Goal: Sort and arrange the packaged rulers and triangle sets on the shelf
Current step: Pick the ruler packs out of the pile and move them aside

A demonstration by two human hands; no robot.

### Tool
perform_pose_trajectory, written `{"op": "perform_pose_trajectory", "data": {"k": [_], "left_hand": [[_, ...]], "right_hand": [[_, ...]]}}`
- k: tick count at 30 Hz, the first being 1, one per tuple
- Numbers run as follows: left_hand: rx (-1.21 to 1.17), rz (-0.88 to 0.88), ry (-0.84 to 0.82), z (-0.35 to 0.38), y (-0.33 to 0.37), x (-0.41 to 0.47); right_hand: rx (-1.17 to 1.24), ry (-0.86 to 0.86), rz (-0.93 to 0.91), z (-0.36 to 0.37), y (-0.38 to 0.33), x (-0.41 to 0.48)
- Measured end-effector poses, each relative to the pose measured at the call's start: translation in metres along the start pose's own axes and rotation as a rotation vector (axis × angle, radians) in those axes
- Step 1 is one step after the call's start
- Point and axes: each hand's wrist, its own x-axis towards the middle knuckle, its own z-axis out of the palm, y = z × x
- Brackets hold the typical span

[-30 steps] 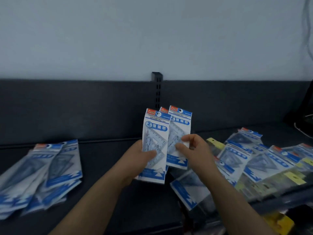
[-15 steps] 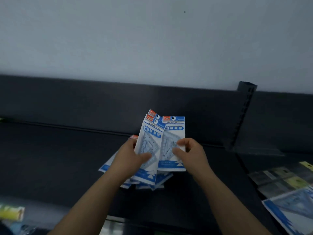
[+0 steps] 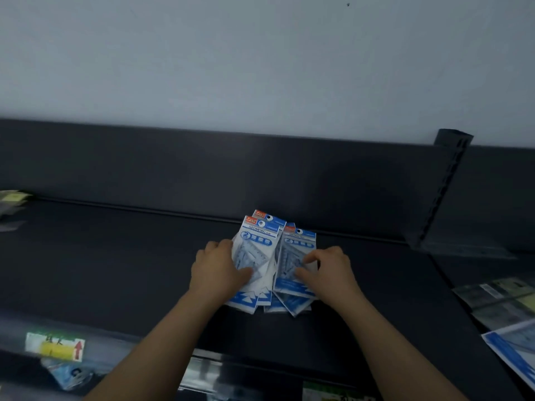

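Here the left hand (image 3: 218, 267) and right hand (image 3: 327, 270), fingers (image 3: 308, 260) curled tight, grip the fanned blue-and-white plastic packets of triangle sets (image 3: 257, 241) low near the dark shelf's (image 3: 115, 256) back edge, likely squaring them into one pile.

I have bare shelf (image 3: 115, 256) left of the pile of packs (image 3: 256, 253), open for a pass. Far, the back panel (image 3: 202, 169) closes it off; right, an upright post (image 3: 443, 189) and loose packages (image 3: 503, 302) crowd in.
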Motion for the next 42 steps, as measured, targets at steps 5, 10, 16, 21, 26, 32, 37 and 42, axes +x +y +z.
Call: {"op": "perform_pose_trajectory", "data": {"k": [5,10,16,21,26,32,37,42], "left_hand": [[0.083,0.178,0.136,-0.002,0.023,-0.006],[0.001,0.404,0.180,0.008,0.064,-0.016],[-0.118,0.626,0.110,0.040,0.121,-0.030],[-0.141,0.754,0.037,0.067,0.172,-0.050],[-0.166,0.839,-0.103,0.096,0.229,-0.068],[-0.039,0.835,-0.359,0.150,0.309,-0.093],[0.113,0.795,-0.525,0.187,0.362,-0.108],[-0.042,0.734,-0.558,0.203,0.392,-0.104]], "right_hand": [[-0.066,0.089,-0.127,-0.019,0.005,-0.011],[-0.204,0.155,-0.124,-0.043,0.022,-0.029],[-0.279,0.283,-0.040,-0.076,0.065,-0.060],[-0.349,0.324,0.093,-0.116,0.105,-0.086],[-0.358,0.363,0.212,-0.160,0.155,-0.106],[-0.357,0.347,0.321,-0.218,0.232,-0.121],[-0.413,0.269,0.386,-0.260,0.304,-0.127],[-0.416,0.194,0.334,-0.277,0.351,-0.129]]}}
